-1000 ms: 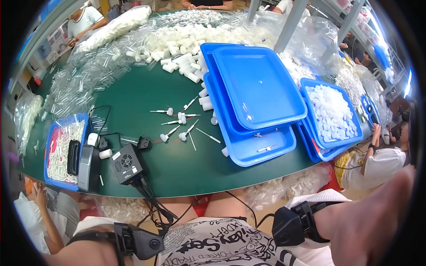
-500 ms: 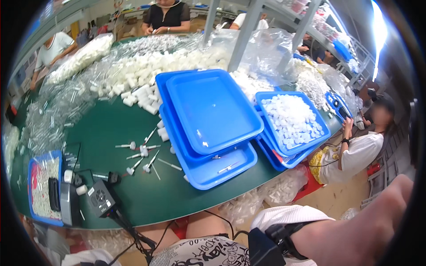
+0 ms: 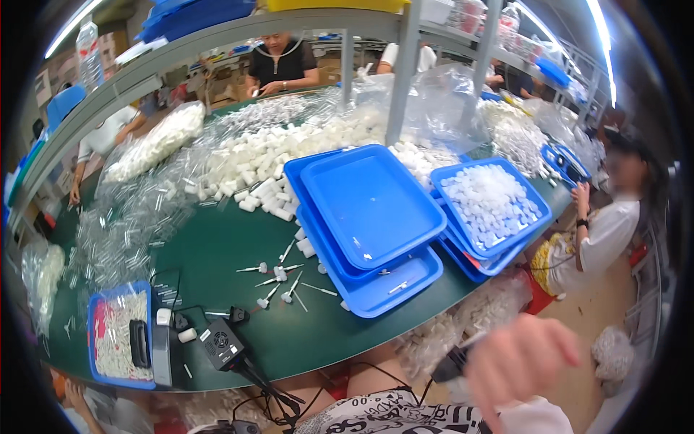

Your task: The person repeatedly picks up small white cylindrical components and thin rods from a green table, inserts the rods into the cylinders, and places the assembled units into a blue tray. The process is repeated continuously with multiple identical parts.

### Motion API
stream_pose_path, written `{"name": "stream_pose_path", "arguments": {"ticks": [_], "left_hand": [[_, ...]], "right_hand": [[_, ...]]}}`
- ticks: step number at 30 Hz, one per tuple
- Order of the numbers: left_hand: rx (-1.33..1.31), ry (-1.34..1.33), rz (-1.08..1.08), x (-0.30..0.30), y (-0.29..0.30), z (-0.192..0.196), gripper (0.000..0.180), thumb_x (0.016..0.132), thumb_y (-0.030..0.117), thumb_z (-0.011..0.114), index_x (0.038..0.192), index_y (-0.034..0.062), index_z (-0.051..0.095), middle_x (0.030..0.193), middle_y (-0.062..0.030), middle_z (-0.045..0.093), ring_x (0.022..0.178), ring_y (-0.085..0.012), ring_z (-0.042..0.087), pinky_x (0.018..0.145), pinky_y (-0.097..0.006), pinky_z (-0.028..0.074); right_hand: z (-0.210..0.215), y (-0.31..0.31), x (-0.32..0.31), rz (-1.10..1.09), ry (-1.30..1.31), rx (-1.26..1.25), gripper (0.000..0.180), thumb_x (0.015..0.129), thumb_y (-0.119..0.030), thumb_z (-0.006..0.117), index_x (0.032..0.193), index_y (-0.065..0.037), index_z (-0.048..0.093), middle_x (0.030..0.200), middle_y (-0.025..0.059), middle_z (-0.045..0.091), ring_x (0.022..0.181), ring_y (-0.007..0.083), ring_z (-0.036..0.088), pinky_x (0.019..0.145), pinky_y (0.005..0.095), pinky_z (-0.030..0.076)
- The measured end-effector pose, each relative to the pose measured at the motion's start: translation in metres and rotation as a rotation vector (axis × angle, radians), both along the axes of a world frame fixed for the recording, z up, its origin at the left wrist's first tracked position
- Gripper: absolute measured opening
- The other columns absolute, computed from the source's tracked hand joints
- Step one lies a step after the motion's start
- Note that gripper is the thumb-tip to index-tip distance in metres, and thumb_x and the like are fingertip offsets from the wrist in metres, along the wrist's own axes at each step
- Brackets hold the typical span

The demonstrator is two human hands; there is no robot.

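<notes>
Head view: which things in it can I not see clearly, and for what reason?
In the head view:
Right hand: blur hides whether it holds anything.
Left hand: outside the picture, so its grip cannot be told.
Lower blue tray: the upper trays cover much of its inside.
White stemmed parts: too small for details at their tips.

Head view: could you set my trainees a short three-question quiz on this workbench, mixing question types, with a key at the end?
1. Multiple choice: what lies heaped in the blue tray just right of the stacked trays?
A) red bolts
B) white discs
C) green bottles

2. True or false: the person's right hand is touching the stacked trays.

3. Fill in the colour: the black box with a fan grille sits on a ____ tabletop.

Key:
1. B
2. False; the hand is blurred, but appears apart from them.
3. Green
</notes>
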State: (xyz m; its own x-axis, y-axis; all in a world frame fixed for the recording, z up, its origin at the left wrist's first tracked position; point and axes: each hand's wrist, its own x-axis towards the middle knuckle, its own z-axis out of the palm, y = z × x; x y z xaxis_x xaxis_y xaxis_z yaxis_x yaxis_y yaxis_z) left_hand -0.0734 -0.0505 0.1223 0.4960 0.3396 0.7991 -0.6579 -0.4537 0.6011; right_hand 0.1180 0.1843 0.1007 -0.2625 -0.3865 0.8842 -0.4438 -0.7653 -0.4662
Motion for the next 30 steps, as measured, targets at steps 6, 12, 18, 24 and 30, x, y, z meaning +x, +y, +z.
{"name": "stream_pose_path", "arguments": {"ticks": [6, 12, 18, 24, 30], "left_hand": [[-0.788, 0.337, 0.687, 0.004, 0.004, -0.086, 0.036, 0.08, 0.032, 0.06, 0.072, -0.0032, 0.063, 0.073, -0.0131, 0.062, 0.053, -0.0253, 0.054, 0.052, -0.037, 0.038], [-1.076, 0.603, 0.816, 0.021, 0.02, -0.139, 0.017, 0.087, 0.01, 0.054, 0.096, -0.0025, 0.061, 0.089, -0.0063, 0.064, 0.073, -0.0084, 0.057, 0.067, -0.021, 0.045], [-0.919, 0.74, 1.062, 0.049, 0.028, -0.176, 0.019, 0.083, 0.012, 0.06, 0.096, -0.0007, 0.061, 0.08, -0.0104, 0.066, 0.076, -0.015, 0.063, 0.068, -0.026, 0.048], [-0.93, 0.734, 0.963, 0.053, 0.027, -0.173, 0.019, 0.082, 0.011, 0.06, 0.096, -0.0012, 0.06, 0.079, -0.0109, 0.065, 0.073, -0.0158, 0.063, 0.067, -0.026, 0.048], [-1.003, 0.726, 1.089, 0.037, 0.023, -0.144, 0.017, 0.081, 0.008, 0.06, 0.095, -0.0021, 0.061, 0.081, -0.0116, 0.065, 0.074, -0.0161, 0.064, 0.068, -0.025, 0.048]], "right_hand": [[-0.05, 0.03, -0.003, -1.092, -1.182, 0.583, 0.03, 0.09, -0.022, 0.051, 0.068, -0.002, 0.054, 0.061, 0.0013, 0.055, 0.06, 0.0083, 0.053, 0.06, 0.0221, 0.043], [-0.027, 0.052, -0.054, -1.493, -0.795, 1.334, 0.037, 0.082, -0.035, 0.058, 0.084, 0.002, 0.061, 0.072, 0.0127, 0.063, 0.068, 0.023, 0.061, 0.063, 0.0328, 0.047], [-0.038, 0.071, -0.177, -1.691, -0.402, 1.885, 0.018, 0.074, -0.017, 0.058, 0.083, -0.003, 0.066, 0.082, 0.0161, 0.065, 0.08, 0.0328, 0.062, 0.071, 0.0403, 0.047], [-0.137, 0.075, -0.253, -1.698, -0.116, 2.637, 0.03, 0.082, -0.026, 0.054, 0.107, -0.015, 0.066, 0.117, 0.0002, 0.059, 0.121, 0.0292, 0.039, 0.102, 0.0544, 0.015], [-0.132, 0.076, -0.277, -1.943, -0.043, 2.441, 0.025, 0.082, -0.019, 0.053, 0.102, -0.017, 0.068, 0.103, -0.0016, 0.065, 0.113, 0.0243, 0.046, 0.095, 0.0461, 0.029]]}}
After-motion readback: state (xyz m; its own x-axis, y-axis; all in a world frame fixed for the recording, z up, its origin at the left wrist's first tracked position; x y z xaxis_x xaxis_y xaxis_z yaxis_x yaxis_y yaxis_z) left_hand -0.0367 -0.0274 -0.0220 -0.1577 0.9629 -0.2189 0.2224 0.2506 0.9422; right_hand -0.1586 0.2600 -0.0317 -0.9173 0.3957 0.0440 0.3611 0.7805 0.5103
